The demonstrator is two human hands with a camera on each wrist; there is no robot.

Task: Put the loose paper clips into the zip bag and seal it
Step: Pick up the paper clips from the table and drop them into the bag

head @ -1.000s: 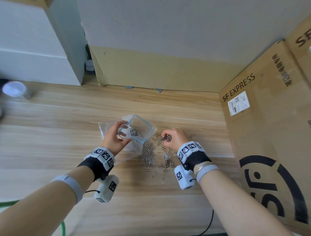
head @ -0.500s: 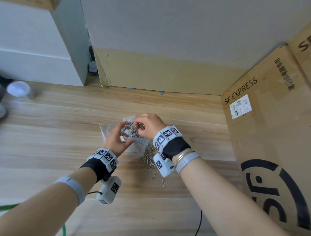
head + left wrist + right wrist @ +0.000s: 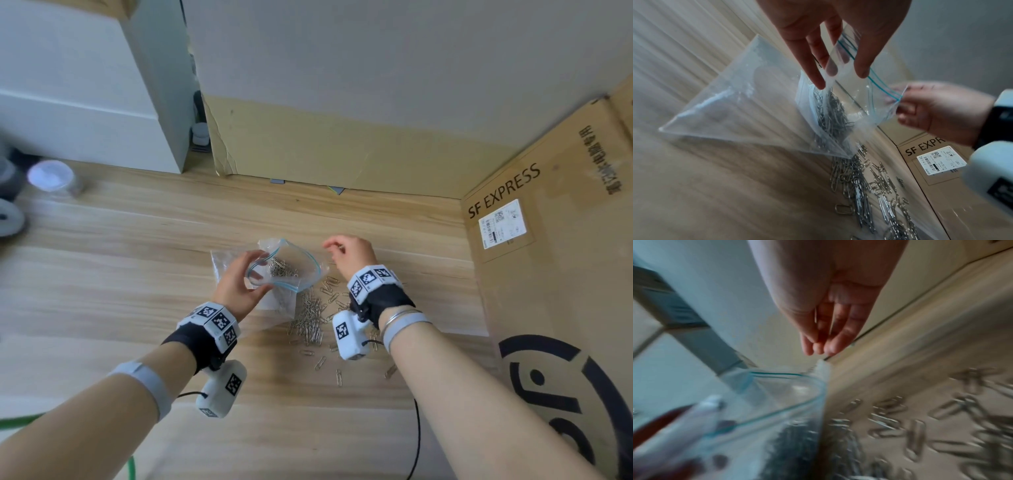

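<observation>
My left hand (image 3: 251, 274) pinches the rim of a clear zip bag (image 3: 291, 274) with a blue zip line and holds its mouth open above the wooden table (image 3: 137, 274). A heap of silver paper clips (image 3: 281, 269) lies inside the bag. In the left wrist view the fingers (image 3: 813, 71) and thumb of my left hand (image 3: 840, 76) grip the bag (image 3: 740, 110) at its rim. Several loose paper clips (image 3: 311, 318) lie under and right of the bag. My right hand (image 3: 337, 251) hovers just right of the bag's mouth, fingers relaxed and empty; its fingertips (image 3: 818, 347) sit above the bag's corner.
A tall SF EXPRESS cardboard box (image 3: 548, 274) walls off the right side. A cardboard sheet (image 3: 342, 154) leans on the back wall and a white cabinet (image 3: 85, 102) stands back left. A white-lidded jar (image 3: 51, 178) sits far left. A black cable (image 3: 416, 438) trails near me.
My right hand lifted a pinch of clips from the pile, carried them to the bag's mouth, and has now drawn back to the right with nothing in it. The left hand kept the bag open.
</observation>
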